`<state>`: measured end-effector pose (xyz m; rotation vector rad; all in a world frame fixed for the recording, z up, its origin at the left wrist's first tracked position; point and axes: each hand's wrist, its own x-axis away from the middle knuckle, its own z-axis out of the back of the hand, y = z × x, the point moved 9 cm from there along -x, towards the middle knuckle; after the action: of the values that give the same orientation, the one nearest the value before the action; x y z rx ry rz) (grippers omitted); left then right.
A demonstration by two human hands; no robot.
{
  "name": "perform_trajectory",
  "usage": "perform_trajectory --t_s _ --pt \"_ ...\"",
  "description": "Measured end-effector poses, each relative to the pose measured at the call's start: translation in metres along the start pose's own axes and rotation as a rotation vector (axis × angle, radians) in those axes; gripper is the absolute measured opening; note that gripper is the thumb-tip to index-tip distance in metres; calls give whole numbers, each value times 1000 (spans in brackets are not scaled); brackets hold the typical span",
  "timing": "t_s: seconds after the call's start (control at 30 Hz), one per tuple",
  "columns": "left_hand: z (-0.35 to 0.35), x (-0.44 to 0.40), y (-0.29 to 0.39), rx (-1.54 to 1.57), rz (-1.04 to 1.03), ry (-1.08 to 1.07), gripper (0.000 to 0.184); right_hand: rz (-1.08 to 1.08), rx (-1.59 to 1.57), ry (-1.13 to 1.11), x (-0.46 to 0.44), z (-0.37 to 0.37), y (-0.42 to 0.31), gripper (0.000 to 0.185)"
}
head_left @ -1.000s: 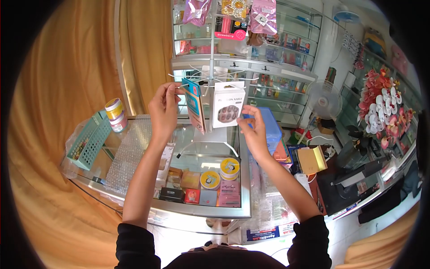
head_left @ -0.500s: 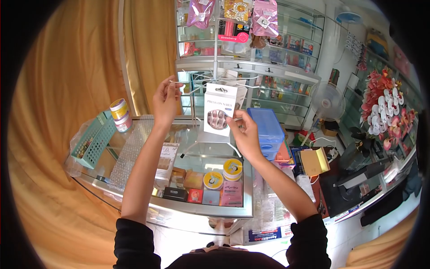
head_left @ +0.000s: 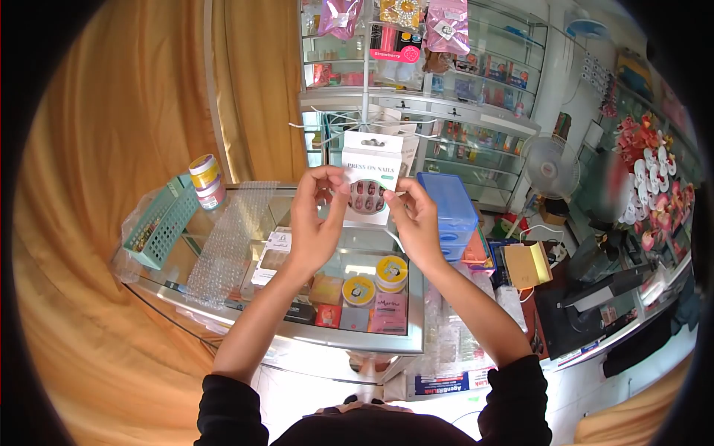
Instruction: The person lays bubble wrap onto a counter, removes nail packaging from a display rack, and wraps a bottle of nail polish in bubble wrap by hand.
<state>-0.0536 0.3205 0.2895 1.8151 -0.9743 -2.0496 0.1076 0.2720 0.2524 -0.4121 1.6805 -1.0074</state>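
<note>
A white box of press-on nails (head_left: 372, 169) is upright in front of the wire display rack (head_left: 365, 89), its oval window showing dark-tipped nails. My right hand (head_left: 414, 218) pinches the right edge of the box, thumb in front. At the box's left edge, my left hand (head_left: 318, 215) has its thumb and forefinger closed on the side. Another white box (head_left: 408, 152) hangs partly hidden behind it. Whether the front box rests on a rack hook cannot be seen.
Below is a glass display counter (head_left: 413, 338) holding yellow-lidded tubs (head_left: 359, 291) and small boxes. A green basket (head_left: 158, 232) and stacked jars (head_left: 205, 180) stand left, by bubble wrap (head_left: 223, 260). Blue drawers (head_left: 448, 208) stand right. Packets (head_left: 448, 26) hang above.
My left hand has come down and right from a rack arm to the left edge of the box. My right hand stays at the right edge. The view has shifted slightly.
</note>
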Motion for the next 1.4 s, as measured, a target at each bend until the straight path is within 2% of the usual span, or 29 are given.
perform_trajectory --t_s 0.2,0.27,0.37,0.57,0.7,0.77,0.83,0.9,0.93,0.97,1.07,1.2,1.33,1.4 --pt "-4 2 2 47 -23 7 21 -46 -37 -3 6 0 -8 13" --pt "-3 4 3 68 -15 27 26 29 -26 4 7 1 -14 12" --pt "0 10 -3 17 37 -2 24 146 -20 11 11 -2 -23 12" --pt "20 21 2 -207 -59 -51 16 113 -18 -91 22 -23 -22 15" --pt "45 30 -1 -235 -5 -59 15 17 -75 -170 27 -49 -10 16" --pt "61 40 -16 -135 124 -60 15 53 -131 -217 29 -66 -10 18" --pt "81 47 -20 -142 147 -43 17 80 -70 -275 30 -81 -7 25" --pt "97 51 -24 -133 208 -26 20 -51 -129 -352 33 -100 6 33" --pt "104 52 -29 -118 218 -20 24 -72 -60 -385 34 -108 11 41" --pt "113 52 -34 -127 229 -13 24 -82 -68 -394 33 -115 15 41" --pt "132 52 -51 -387 326 -57 28 -280 -180 -473 35 -139 55 48" --pt "147 60 -74 -610 379 -164 30 -461 -182 -534 46 -158 87 51" --pt "158 63 -91 -653 440 -151 26 -582 -176 -599 56 -164 100 54" --pt "157 63 -99 -742 471 -225 28 -638 -180 -630 61 -166 104 57"
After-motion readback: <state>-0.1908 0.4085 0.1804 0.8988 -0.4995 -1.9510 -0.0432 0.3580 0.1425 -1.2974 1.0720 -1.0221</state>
